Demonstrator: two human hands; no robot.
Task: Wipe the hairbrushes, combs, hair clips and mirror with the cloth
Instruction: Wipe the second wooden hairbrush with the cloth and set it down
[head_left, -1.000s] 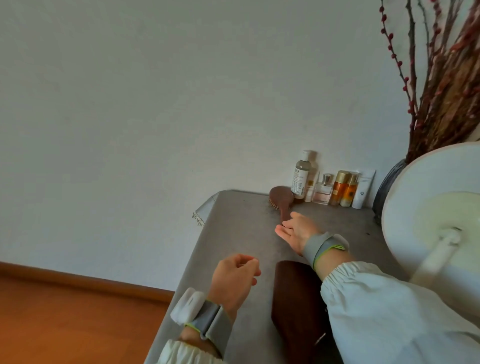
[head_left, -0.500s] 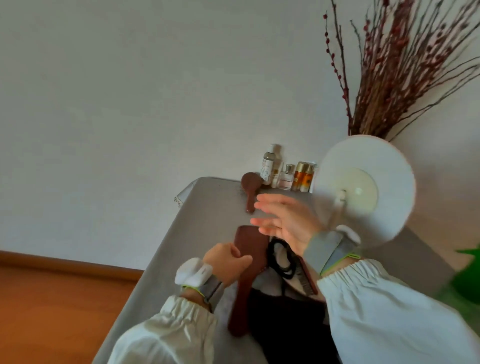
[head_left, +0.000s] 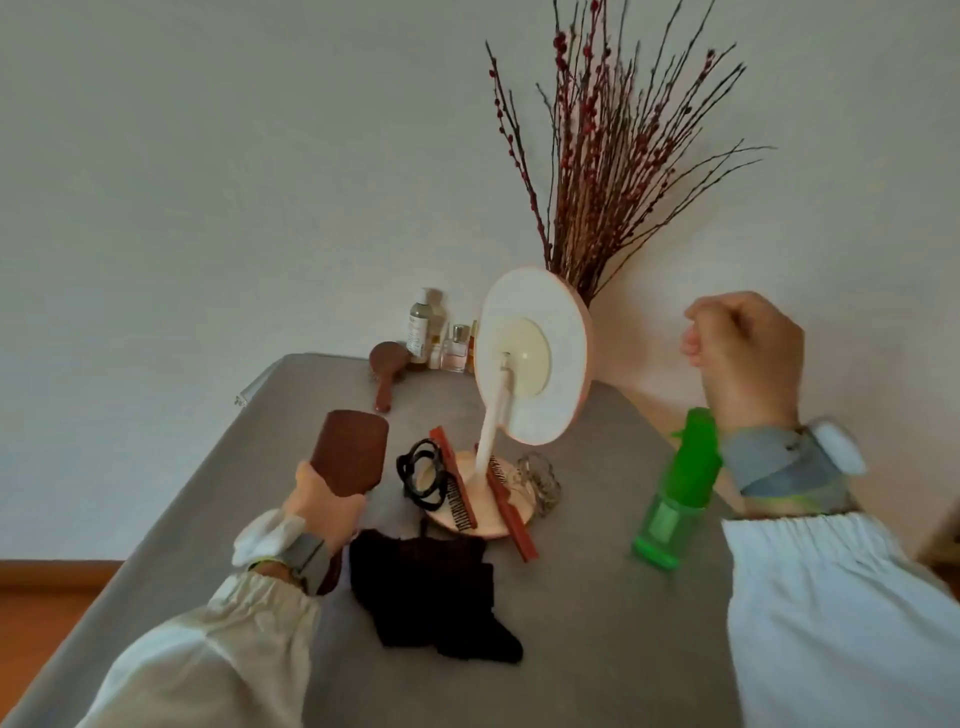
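The left hand (head_left: 324, 506) has lifted the paddle hairbrush (head_left: 352, 451) left of the mirror (head_left: 535, 358); the right hand (head_left: 745, 353), now pulled away, hangs clenched and empty; the cloth (head_left: 431, 592) before the mirror lies ungrasped, so wiping waits.

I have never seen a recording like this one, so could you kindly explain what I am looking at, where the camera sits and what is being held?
There is no machine here: a person works with bare hands, and the one camera is worn on the head, looking forward and down. The left hand grips a brown paddle hairbrush, lifted off the grey table. The right hand is raised with its fingers curled; nothing shows in it. On the table lie a dark cloth, a round mirror on a stand, two reddish combs and a black hair clip at its base, a green spray bottle, and a smaller hairbrush near some bottles at the wall.
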